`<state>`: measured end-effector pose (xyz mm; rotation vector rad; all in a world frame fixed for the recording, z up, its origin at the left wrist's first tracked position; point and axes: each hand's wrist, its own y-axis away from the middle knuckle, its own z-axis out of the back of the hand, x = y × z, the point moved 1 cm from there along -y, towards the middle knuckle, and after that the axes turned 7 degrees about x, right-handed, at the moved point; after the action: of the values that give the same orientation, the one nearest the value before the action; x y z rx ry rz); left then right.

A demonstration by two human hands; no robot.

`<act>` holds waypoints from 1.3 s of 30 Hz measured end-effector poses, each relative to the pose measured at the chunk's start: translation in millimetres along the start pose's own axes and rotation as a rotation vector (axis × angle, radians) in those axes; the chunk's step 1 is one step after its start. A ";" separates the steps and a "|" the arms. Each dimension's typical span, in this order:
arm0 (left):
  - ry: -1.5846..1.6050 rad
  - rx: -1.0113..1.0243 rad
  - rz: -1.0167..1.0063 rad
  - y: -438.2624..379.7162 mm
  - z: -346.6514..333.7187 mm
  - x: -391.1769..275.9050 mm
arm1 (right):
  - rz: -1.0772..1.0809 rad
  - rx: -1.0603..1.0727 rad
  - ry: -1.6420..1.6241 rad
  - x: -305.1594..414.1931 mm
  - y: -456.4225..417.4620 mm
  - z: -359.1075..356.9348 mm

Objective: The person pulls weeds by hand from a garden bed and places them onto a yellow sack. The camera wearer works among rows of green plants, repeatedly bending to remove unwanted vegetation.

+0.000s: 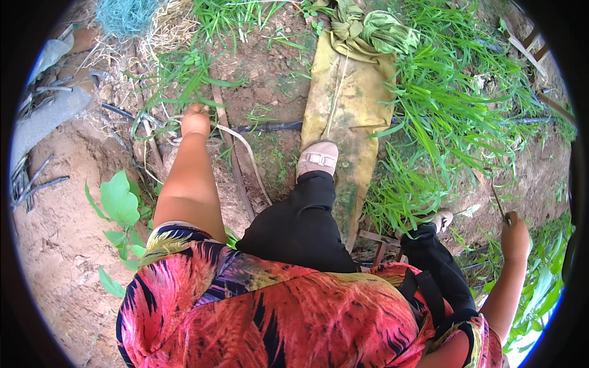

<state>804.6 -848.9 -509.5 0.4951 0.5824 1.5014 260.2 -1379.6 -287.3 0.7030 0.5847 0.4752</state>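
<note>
My left hand [195, 122] is at the left, its fingers curled in at the base of a tuft of green grass [184, 83]. Just beside the wrist a pale rope [244, 143] curves over the soil. Far to the right, my right hand [514, 239] grips a thin, dark hand tool [498, 200], which looks like a sickle. Its shaft points up and away over bare soil, and its tip is hard to make out. Between my hands, a dense stand of long grass [432, 129] grows right of a yellowish cloth strip [349, 96].
One shoe [318, 157] rests on the cloth strip; the other shoe [442, 221] is by the grass. A black hose [271, 126] crosses the ground. Blue netting [126, 16], dry straw [174, 27] and a broad-leafed plant [119, 202] lie left. A knotted green cloth [389, 32] is ahead.
</note>
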 end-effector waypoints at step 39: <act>0.985 0.030 0.083 25.2 -32.1 -2.2 | 0.032 -0.014 -0.027 0.1 1.3 -6.1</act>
<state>764.8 -852.2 -518.1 -0.2528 1.3506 1.7723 256.1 -1375.9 -290.1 0.7051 0.5451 0.4982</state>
